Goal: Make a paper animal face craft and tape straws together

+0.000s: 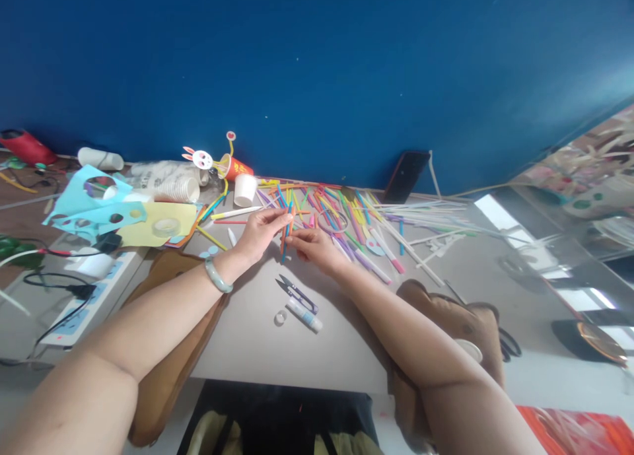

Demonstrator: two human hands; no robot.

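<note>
Over the middle of the table, my left hand (265, 230) pinches a small bundle of thin blue and orange straw-like sticks (287, 229) near the top. My right hand (319, 249) grips the same sticks lower down, its fingers closed at their right side. They stand roughly upright between the two hands; how they are joined is too small to make out. Below the hands lie thread snips (297, 293) with dark blades, a glue stick (304, 315) without its cap, and a small clear round cap (281, 317).
Many coloured sticks (347, 217) spread behind my hands. A white paper cup (245, 189) and an orange cup (235, 169) with a paper rabbit (202, 159) stand at the wall. Left are cut blue sheets (94, 207) and a power strip (94, 296); right, a phone (406, 177).
</note>
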